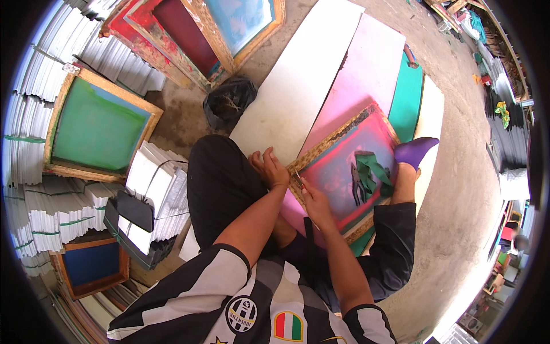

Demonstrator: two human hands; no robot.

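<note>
Overall, one wooden frame (334,137) lay tilted across the person's legs, above the boards, with one pair of pliers (357,186) and one green cloth (369,170) on its mesh. The left hand (269,168) was beside the frame's near-left corner, fingers spread; the right hand (316,202) was at the left edge, its exact grip impossible to tell. One black bag (228,103), contents hidden, sat beside the white board (298,74). Four boards were counted, including pink (372,63) and green (405,100); floor (467,143) stretched along their right edge.
</note>
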